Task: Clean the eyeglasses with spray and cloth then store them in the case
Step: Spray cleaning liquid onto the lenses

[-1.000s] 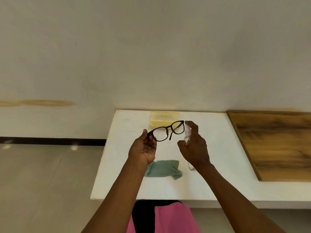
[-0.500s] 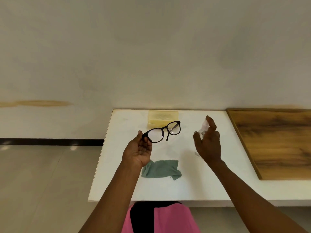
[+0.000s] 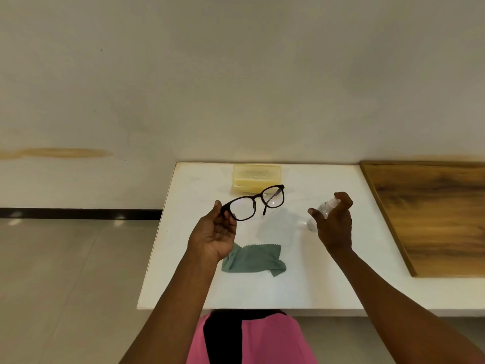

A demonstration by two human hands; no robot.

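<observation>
Now left hand [image 3: 213,236] fingers pinch glasses [image 3: 256,203] frame end; right hand [image 3: 333,224] grips spray bottle [image 3: 325,208].

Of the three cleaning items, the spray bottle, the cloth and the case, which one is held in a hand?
The spray bottle: the right hand grips it, while the cloth and case lie on the table.

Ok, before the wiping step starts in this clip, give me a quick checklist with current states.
1. Glasses held securely: ok, left hand grips one end of the frame.
2. Spray bottle out of the way: not ok, the right hand holds it.
3. Cloth within reach: ok, lying on the white table below the left hand.
4. Lenses wetted: cannot tell.
5. Case ready: cannot tell whether it is open; it sits at the table's far edge.
</observation>
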